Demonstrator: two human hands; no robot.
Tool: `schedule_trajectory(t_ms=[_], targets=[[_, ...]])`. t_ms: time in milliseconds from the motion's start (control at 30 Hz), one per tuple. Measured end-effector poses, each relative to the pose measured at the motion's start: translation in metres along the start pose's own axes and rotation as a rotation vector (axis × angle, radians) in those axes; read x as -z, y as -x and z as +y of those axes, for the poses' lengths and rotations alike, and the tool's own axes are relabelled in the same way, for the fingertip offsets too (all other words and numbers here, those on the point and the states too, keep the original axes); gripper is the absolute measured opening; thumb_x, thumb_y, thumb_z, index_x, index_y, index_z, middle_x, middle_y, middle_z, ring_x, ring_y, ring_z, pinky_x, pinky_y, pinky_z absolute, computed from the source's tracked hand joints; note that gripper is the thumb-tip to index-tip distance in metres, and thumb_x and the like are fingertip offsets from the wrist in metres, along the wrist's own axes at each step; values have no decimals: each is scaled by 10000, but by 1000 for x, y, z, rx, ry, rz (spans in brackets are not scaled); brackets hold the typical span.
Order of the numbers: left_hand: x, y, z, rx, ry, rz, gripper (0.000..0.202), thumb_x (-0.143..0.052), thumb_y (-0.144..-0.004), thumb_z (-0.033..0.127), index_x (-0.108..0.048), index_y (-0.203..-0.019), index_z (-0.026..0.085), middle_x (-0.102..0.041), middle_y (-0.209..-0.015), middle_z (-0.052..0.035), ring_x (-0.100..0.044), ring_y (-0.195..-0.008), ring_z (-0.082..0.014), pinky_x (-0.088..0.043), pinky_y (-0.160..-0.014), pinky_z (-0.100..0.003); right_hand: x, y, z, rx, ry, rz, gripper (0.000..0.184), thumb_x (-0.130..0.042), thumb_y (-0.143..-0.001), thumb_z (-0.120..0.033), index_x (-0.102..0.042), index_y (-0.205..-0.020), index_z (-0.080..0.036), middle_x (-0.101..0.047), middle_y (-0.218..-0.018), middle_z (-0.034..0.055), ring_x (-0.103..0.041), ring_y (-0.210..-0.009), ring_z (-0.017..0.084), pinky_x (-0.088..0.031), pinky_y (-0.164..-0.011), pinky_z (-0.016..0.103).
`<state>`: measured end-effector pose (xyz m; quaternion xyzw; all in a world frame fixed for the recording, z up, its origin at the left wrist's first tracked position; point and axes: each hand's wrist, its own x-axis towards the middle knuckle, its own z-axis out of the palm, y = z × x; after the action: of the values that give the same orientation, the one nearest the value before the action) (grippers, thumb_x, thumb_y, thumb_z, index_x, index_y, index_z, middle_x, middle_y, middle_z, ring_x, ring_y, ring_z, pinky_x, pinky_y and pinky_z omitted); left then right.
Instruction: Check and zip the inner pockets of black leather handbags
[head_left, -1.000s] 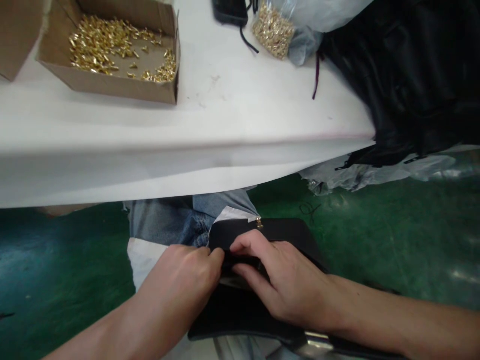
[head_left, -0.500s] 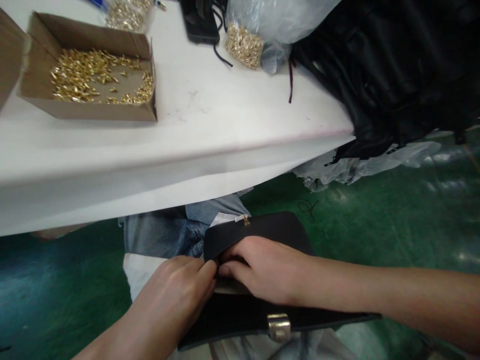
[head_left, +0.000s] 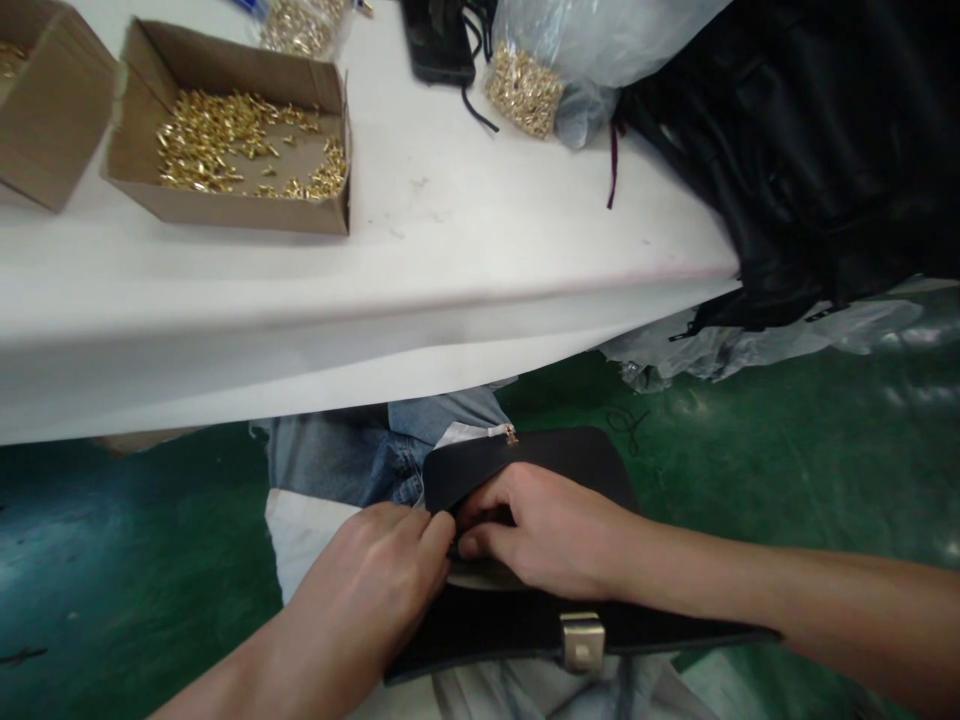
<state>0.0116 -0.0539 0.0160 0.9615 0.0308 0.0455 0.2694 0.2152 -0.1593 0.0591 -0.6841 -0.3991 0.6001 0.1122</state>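
A black handbag [head_left: 555,452] rests on my lap, its flap folded toward me with a gold clasp [head_left: 583,642] on the flap's edge. My left hand [head_left: 390,570] is closed on the bag's left edge, thumb and fingers pressed together there. The fingers of my right hand [head_left: 547,525] reach into the bag's opening; the thumb stays nearer to me, and the fingertips are hidden inside. Whether they pinch anything besides the bag cannot be seen. A small gold fitting [head_left: 511,435] sits at the bag's far edge, beside a white scrap.
On the white table [head_left: 450,260] stands a cardboard box [head_left: 247,212] of small gold fittings, with another box [head_left: 52,110] to its left. Farther back lie clear bags of gold pieces [head_left: 525,92] and a black device [head_left: 439,45]. Black leather goods [head_left: 825,150] hang over the right edge.
The whole view has shifted, so the table and bag appear farther right. Both hands keep nearly the same hold on the bag.
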Motion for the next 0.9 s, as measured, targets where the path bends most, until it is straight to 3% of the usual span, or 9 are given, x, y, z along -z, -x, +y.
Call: schedule_trajectory(t_ms=[333, 567, 733, 900], targets=[[-7, 4, 5, 20, -15, -57, 304, -552, -896, -43, -486, -914, 254, -644, -754, 21, -659, -590, -241, -454, -562, -378, -2, -2, 2, -18, -28, -32, 219, -700, -899, -227, -894, -1001, -229, -878, -967, -8, -765, -845, 188, -468, -687, 267], [-5, 4, -4, -13, 6, -32, 282, -523, -956, -30, -521, -912, 248, -639, -764, 13, -652, -595, -246, -427, -551, -387, -6, -5, 3, 10, -121, 28, 120, -703, -870, -155, -817, -851, -189, -787, -799, -38, -661, -758, 138, -429, -651, 241], [-4, 5, -10, 17, 100, -47, 262, -507, -1035, 17, -538, -906, 243, -624, -763, 31, -625, -602, -214, -424, -588, -369, -7, -3, 5, 110, -105, 52, 167, -672, -892, -120, -814, -908, -206, -791, -848, -38, -690, -828, 154, -458, -743, 258], [-4, 2, -16, -22, 165, 3, 260, -460, -1094, 82, -541, -902, 238, -616, -767, 23, -599, -619, -199, -406, -596, -355, -6, -4, 6, 116, -81, 77, 130, -669, -945, -185, -795, -934, -217, -787, -881, -28, -699, -877, 176, -450, -780, 289]])
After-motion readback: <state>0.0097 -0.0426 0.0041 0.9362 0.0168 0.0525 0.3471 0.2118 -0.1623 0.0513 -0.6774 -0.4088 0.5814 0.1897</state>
